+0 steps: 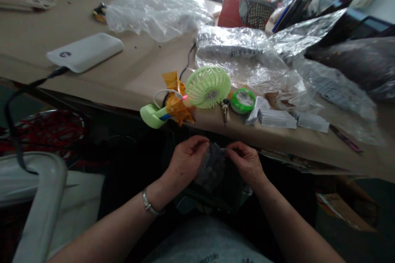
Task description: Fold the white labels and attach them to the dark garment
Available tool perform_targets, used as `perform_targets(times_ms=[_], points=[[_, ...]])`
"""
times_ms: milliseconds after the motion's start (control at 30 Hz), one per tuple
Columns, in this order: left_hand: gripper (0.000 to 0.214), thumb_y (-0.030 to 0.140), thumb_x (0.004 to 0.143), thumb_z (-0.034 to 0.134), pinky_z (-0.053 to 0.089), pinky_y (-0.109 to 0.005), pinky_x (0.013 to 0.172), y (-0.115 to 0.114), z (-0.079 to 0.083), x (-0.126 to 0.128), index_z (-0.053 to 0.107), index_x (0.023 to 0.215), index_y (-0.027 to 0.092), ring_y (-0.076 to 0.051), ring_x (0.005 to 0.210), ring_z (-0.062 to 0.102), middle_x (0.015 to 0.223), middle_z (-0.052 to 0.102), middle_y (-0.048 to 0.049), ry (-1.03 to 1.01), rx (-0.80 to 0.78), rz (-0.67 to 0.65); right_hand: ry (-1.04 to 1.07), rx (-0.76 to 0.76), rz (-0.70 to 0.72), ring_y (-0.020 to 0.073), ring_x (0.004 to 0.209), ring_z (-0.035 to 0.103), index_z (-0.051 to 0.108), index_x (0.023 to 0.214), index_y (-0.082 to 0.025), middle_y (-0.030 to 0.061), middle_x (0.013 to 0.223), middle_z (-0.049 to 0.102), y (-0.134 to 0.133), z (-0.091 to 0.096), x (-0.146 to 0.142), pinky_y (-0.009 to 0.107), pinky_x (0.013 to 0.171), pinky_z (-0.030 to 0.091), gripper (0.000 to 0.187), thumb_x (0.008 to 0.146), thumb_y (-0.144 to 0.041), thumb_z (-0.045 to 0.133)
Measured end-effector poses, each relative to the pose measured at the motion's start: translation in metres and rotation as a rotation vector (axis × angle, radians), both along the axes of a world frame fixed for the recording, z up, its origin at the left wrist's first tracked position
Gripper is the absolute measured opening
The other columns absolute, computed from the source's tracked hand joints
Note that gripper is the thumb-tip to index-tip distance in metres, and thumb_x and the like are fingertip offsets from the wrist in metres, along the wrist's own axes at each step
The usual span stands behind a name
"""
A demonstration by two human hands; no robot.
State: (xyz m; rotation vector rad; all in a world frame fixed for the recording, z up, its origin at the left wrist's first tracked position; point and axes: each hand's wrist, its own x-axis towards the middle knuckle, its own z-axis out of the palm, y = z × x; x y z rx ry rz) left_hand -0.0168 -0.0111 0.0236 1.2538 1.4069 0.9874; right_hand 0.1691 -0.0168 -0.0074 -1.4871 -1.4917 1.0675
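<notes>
A crumpled, dark grey, soft-looking piece (212, 166) hangs over my lap, below the table's front edge. My left hand (189, 158) is closed, thumb and fingers pinching its upper left side. On the other side my right hand (247, 162) is closed in a pinch. A thin, pale sliver (223, 148) runs from its fingertips toward the grey piece; it is too small to name. The lower part of the grey piece fades into shadow. Nearest above the hands, at the table edge, lies a small metal-tipped tool (225, 113).
A green fan (208, 86) with orange tape stands at the table edge, beside a green round tub (242, 101) and white label stacks (277, 118). Small scissors or tweezers (345, 139) lie right. Behind are a white power bank (85, 52) and clear plastic bags (160, 6).
</notes>
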Motion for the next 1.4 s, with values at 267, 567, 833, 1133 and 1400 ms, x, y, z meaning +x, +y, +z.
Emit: perform_targets(times_ms=[267, 567, 833, 1133, 1400], points=[[0.025, 0.035, 0.076, 0.050, 0.047, -0.027, 0.062, -0.080, -0.062, -0.054, 0.067, 0.083, 0.017, -0.017, 0.068, 0.062, 0.071, 0.068, -0.0017, 0.202, -0.247, 0.018, -0.134, -0.112, -0.046, 0.0169, 0.063, 0.061, 0.066, 0.075, -0.018, 0.0004, 0.063, 0.065, -0.020, -0.087, 0.019, 0.027, 0.063, 0.048, 0.021, 0.075, -0.035, 0.053], [0.026, 0.033, 0.080, 0.047, 0.048, -0.028, 0.074, -0.126, -0.077, -0.054, 0.067, 0.085, 0.017, -0.019, 0.078, 0.064, 0.081, 0.070, -0.0040, 0.231, -0.176, -0.071, -0.316, -0.026, -0.032, 0.0248, 0.102, 0.062, 0.067, 0.099, -0.020, 0.0082, 0.107, 0.068, -0.030, -0.104, 0.030, 0.041, 0.093, 0.045, 0.030, 0.076, -0.030, 0.050], [0.027, 0.025, 0.083, 0.043, 0.047, -0.023, 0.073, -0.151, -0.077, -0.058, 0.068, 0.088, 0.017, -0.016, 0.080, 0.064, 0.086, 0.071, -0.0036, 0.344, -0.117, -0.202, -0.298, 0.044, 0.116, 0.0253, 0.090, 0.067, 0.070, 0.091, -0.020, 0.0098, 0.095, 0.071, -0.104, -0.087, 0.043, 0.038, 0.080, 0.054, 0.030, 0.076, -0.039, 0.051], [0.024, 0.023, 0.081, 0.047, 0.045, -0.028, 0.077, -0.184, -0.066, -0.056, 0.068, 0.090, 0.018, -0.020, 0.086, 0.062, 0.090, 0.070, -0.0053, 0.512, -0.140, -0.392, -0.494, 0.075, 0.435, 0.0228, 0.095, 0.065, 0.067, 0.105, -0.021, 0.0092, 0.107, 0.067, -0.142, -0.083, 0.035, 0.035, 0.084, 0.052, 0.034, 0.086, -0.033, 0.041], [0.024, 0.030, 0.089, 0.047, 0.049, -0.037, 0.078, -0.198, -0.050, -0.057, 0.063, 0.099, 0.014, -0.020, 0.086, 0.061, 0.098, 0.065, -0.0074, 0.507, -0.209, -0.420, -0.476, 0.089, 0.387, 0.0263, 0.091, 0.067, 0.069, 0.094, -0.032, 0.0063, 0.099, 0.069, -0.146, -0.091, 0.048, 0.039, 0.082, 0.056, 0.022, 0.080, -0.035, 0.052]])
